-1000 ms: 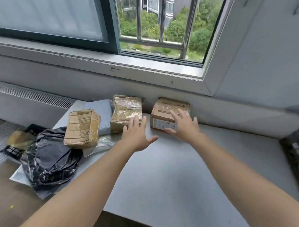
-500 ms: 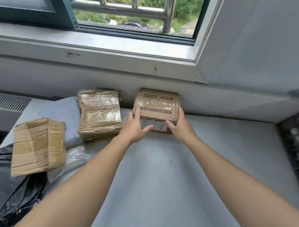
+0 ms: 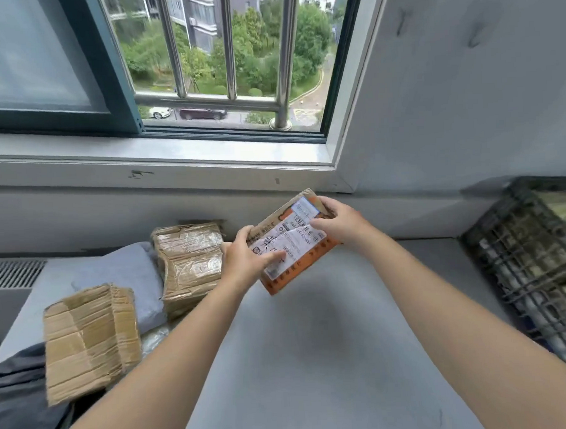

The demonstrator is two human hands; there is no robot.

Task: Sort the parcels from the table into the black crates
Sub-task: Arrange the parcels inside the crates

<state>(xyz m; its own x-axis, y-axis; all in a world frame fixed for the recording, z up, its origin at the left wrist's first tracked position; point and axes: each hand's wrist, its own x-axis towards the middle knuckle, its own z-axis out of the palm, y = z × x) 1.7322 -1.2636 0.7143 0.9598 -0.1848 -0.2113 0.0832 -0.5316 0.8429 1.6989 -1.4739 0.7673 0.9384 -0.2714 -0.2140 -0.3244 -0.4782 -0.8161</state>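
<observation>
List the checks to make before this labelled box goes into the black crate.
1. Grip: left hand and right hand both hold the labelled box, lifted off the table: ok.
2. Label faces the camera: ok.
3. Label text, blurred: cannot tell.
4. Black crate in view at right: ok.
5. Free room in the crate: cannot tell.
6. Taped parcel and cardboard box lie unsorted at left: not ok.

You are holding a matt brown cardboard parcel (image 3: 270,224) carrying a smooth white paper label (image 3: 292,244), while glossy, crinkled clear tape (image 3: 192,247) is covering the second parcel (image 3: 187,283), a corrugated box (image 3: 89,339) is showing rough matt ribs, the bench (image 3: 313,342) is looking smooth matt grey, and polished metal bars (image 3: 289,52) are shining at the window.
</observation>
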